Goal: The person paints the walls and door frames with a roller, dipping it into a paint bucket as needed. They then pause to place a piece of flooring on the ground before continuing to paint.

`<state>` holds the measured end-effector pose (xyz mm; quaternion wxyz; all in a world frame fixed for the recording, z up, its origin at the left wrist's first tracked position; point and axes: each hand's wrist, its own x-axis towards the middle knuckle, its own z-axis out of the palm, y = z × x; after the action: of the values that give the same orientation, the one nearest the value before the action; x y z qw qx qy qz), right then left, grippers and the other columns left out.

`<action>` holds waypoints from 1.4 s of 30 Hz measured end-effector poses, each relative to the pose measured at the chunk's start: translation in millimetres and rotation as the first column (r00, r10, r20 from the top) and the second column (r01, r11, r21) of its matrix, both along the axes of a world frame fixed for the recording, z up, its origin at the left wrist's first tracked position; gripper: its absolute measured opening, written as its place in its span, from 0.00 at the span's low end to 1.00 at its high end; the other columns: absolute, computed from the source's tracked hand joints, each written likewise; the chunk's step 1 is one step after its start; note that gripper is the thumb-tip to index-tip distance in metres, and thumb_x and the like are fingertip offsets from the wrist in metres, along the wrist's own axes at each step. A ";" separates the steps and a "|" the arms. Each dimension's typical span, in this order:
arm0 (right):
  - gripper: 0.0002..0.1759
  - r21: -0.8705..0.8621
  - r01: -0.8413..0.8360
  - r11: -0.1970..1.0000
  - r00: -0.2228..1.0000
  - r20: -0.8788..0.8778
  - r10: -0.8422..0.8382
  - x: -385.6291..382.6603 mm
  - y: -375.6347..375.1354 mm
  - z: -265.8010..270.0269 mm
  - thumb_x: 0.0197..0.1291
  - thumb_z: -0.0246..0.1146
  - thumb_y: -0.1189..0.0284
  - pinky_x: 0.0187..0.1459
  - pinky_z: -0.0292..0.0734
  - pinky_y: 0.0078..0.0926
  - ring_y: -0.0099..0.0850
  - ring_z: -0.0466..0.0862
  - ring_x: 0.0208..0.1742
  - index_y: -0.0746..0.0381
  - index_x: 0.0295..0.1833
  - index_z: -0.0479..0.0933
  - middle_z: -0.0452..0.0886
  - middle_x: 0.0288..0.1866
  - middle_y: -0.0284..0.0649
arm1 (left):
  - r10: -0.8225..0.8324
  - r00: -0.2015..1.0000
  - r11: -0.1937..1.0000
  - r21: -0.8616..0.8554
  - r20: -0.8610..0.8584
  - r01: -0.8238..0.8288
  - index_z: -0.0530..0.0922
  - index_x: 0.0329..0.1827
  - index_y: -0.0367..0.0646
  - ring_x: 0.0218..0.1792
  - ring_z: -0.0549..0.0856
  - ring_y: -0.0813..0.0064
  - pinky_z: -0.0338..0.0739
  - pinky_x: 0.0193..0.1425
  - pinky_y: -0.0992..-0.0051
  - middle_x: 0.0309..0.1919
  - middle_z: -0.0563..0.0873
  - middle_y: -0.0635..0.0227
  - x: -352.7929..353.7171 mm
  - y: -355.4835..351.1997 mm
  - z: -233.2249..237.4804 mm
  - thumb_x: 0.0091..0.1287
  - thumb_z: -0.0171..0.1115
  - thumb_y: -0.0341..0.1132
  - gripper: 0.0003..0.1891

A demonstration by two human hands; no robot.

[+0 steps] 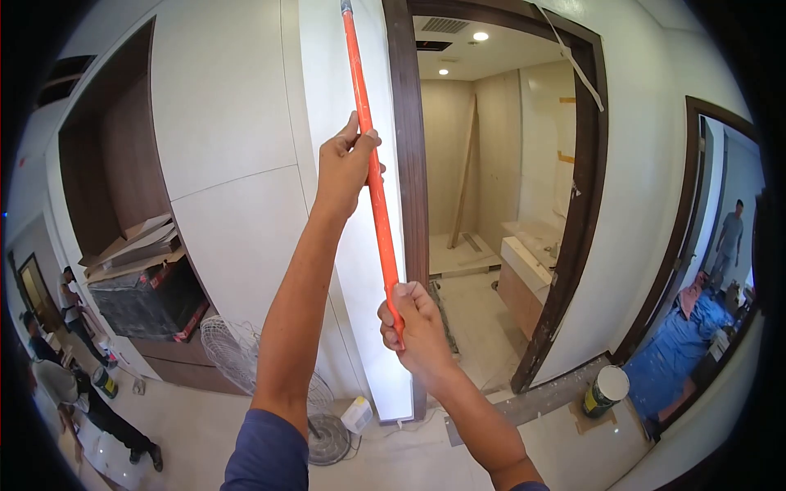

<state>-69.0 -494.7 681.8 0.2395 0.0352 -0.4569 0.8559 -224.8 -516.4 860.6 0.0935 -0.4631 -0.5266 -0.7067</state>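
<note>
A long orange pole [381,214] runs up along a narrow white wall strip [323,49] beside the dark wooden door frame [407,155]. Higher on the pole, my left hand [345,166] grips it, thumb against the shaft. My right hand [419,327] is wrapped round its lower end. The pole leans slightly, its top toward the left. A grey fitting [346,7] shows at its upper end, and whatever lies beyond is cut off by the frame's top edge.
A stand fan [231,352] and a white plastic container [356,415] stand low at the wall. To the right is a paint bucket [607,391]. Boxes [147,299] fill a shelf at left. Several people are in the background, at left and in the right doorway.
</note>
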 end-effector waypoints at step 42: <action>0.13 -0.063 -0.125 0.990 0.991 0.036 0.127 23.9 -7.5 -48.1 0.76 0.54 0.58 0.20 0.62 0.19 0.22 0.68 0.21 0.52 0.42 0.62 0.70 0.26 0.34 | -0.024 0.993 0.998 0.067 0.113 0.016 0.65 0.75 0.33 0.24 0.80 0.77 0.79 0.25 0.76 0.36 0.83 0.65 22.7 -7.6 -54.9 0.68 0.65 0.35 0.33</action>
<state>-45.0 -502.2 633.7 0.1768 0.0394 -0.4322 0.8834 -202.1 -524.1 805.7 0.0714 -0.4239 -0.5029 -0.7499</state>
